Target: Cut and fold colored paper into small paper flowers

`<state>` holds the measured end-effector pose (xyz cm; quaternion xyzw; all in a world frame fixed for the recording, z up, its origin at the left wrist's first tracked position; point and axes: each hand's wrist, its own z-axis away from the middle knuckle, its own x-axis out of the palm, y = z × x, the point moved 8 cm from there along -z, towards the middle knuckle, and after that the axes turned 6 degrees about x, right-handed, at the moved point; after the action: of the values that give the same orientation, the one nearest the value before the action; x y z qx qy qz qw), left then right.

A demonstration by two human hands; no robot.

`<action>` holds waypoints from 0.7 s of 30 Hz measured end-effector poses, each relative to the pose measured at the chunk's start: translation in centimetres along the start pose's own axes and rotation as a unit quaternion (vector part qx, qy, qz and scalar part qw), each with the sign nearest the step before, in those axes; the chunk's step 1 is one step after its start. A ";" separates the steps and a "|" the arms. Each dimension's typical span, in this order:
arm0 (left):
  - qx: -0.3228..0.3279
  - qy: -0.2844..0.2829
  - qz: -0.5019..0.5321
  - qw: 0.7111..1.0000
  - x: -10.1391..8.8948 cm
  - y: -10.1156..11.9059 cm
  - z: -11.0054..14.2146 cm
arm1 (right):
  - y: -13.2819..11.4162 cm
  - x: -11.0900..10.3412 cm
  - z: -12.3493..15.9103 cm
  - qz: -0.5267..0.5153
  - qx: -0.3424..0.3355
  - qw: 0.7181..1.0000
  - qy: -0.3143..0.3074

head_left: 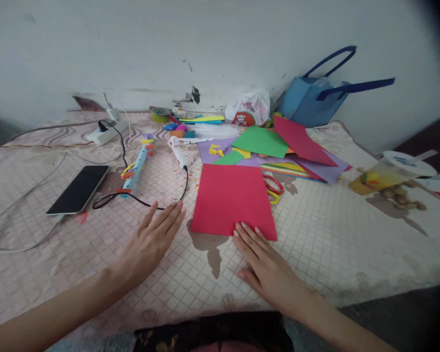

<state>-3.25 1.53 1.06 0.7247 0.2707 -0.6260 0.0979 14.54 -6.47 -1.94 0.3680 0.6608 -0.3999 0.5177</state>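
A red sheet of paper (232, 198) lies flat on the patterned tablecloth in front of me. My right hand (266, 259) is open, its fingertips resting on the sheet's near edge. To the left of the sheet, my left hand (156, 237) lies flat with fingers stretched out, near a black cord and holding nothing. That cord runs to a white glue gun (178, 152) beyond the hand. Red and yellow scissor handles (274, 186) stick out by the sheet's right side; their blades are hidden.
Coloured paper sheets (260, 141) are piled behind the red one. At left are a phone (79, 189), a light-blue decorated stick (136, 168) and a power strip (108, 132). A tilted plastic cup (383, 173) and blue bag (311, 102) stand at right.
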 end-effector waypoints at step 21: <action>0.087 -0.103 0.151 0.979 2.1 2.7 -1.5 | 7.0 -0.8 4.7 0.037 0.059 0.997 -0.041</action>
<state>-0.46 0.60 -1.20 0.6945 0.0913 -0.6965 0.1556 22.81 -7.99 -2.91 0.4053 0.6001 -0.4333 0.5366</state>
